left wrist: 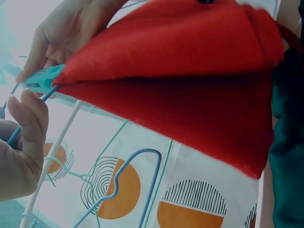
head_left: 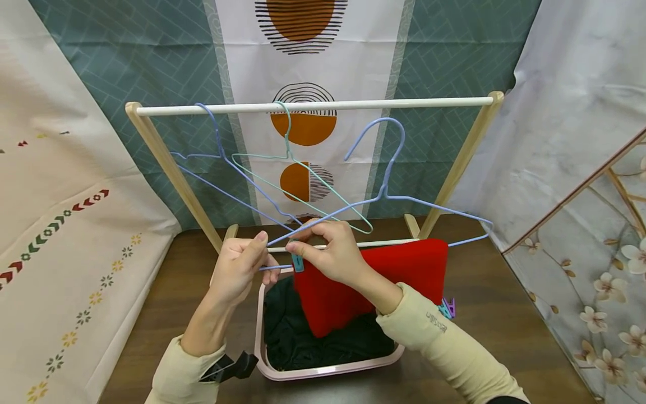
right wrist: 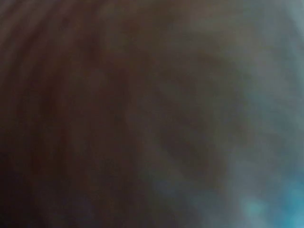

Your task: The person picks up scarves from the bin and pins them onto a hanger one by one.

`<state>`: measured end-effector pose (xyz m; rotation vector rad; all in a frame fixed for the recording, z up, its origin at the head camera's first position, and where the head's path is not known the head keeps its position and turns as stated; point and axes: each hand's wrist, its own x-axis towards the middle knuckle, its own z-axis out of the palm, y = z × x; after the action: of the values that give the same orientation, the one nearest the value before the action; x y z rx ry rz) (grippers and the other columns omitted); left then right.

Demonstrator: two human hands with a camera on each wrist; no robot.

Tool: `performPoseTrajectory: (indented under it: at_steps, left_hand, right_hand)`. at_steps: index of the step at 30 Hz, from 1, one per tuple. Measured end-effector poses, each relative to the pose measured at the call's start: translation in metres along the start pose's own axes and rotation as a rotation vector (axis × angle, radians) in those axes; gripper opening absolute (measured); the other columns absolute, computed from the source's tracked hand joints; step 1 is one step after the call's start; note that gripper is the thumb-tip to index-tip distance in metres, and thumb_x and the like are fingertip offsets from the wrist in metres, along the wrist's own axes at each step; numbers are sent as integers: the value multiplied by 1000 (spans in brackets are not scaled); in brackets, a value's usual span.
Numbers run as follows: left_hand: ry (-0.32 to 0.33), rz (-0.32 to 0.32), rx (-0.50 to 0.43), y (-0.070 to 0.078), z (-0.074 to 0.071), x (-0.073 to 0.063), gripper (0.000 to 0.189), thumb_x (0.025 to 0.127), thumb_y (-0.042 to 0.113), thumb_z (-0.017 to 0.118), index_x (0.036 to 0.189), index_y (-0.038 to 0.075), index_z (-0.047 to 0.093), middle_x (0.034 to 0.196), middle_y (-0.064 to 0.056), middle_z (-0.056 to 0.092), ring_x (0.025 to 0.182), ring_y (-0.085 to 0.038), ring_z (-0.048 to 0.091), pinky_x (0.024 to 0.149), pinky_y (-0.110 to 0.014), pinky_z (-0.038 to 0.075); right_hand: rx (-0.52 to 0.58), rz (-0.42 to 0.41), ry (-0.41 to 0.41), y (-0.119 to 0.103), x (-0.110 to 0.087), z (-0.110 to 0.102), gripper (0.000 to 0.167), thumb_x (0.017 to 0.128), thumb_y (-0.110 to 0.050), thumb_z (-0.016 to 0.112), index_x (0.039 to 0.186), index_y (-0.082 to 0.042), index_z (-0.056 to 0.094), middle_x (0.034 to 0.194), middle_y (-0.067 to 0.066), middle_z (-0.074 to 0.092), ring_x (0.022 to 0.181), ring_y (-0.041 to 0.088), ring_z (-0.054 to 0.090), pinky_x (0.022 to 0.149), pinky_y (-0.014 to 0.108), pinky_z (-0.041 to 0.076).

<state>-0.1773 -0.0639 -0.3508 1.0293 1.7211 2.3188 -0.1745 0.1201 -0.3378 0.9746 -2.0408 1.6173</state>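
Observation:
My left hand (head_left: 234,269) grips the left end of a blue hanger (head_left: 387,182), whose hook points up and is off the rack bar. A red cloth (head_left: 404,264) hangs over the hanger's lower bar. At the cloth's left upper corner, my right hand (head_left: 333,249) pinches a teal clothespin (head_left: 298,262). In the left wrist view the clothespin (left wrist: 42,80) has its jaws at the cloth's corner, beside the hanger bar, and the red cloth (left wrist: 180,104) spreads out from it in folds. Only a dark blur fills the right wrist view.
A rack with a white top bar (head_left: 363,104) and wooden legs stands ahead, bearing another blue hanger (head_left: 217,132) and a green hanger (head_left: 289,129). Below my hands is a pink basket (head_left: 328,372) with dark cloth (head_left: 353,342). Teal and purple clothespins (head_left: 451,307) show at right.

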Motion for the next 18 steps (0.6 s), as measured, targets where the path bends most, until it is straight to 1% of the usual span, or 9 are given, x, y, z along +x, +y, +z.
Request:
performPoseTrajectory:
  at_steps: [5,7,9,13,15,18]
  left_hand:
    - [-11,6,3,0,1,1,52,98,9,39,47,0,33,41,-9,39,39,-18,50,37,-27,41]
    - [-13,9,6,0,2,1,52,98,9,39,47,0,34,42,-10,41,39,-18,50,37,-27,41]
    - [-12,12,8,0,3,2,52,98,8,39,47,-1,35,43,-10,43,40,-17,51,37,-26,41]
    - [-3,11,12,-1,3,1,52,97,8,39,47,-2,39,45,-11,50,39,-16,50,37,-26,41]
    - [2,12,17,-1,4,1,51,97,8,39,48,-4,41,46,-10,52,39,-16,50,37,-26,40]
    - [5,17,26,-2,4,0,51,97,8,39,48,-5,42,47,-10,53,38,-17,49,37,-27,40]
  right_hand:
    - [56,52,-28,-4,2,-5,24,73,5,71,95,8,63,87,16,66,70,14,61,73,33,53]
    - [82,79,-35,-6,2,-7,28,72,6,72,99,9,62,90,17,65,71,15,61,74,35,52]
    - [101,105,-42,-7,2,-9,29,72,6,71,100,8,61,90,17,65,73,15,61,74,36,52]
    - [113,148,-54,-8,2,-10,30,73,5,71,101,8,61,90,16,65,75,16,60,75,33,52]
    - [124,172,-58,-8,1,-11,30,73,5,71,101,8,61,90,17,64,76,19,60,76,32,52]
    - [159,216,-57,-9,1,-12,31,73,7,69,102,9,60,93,19,63,78,28,59,77,34,51]
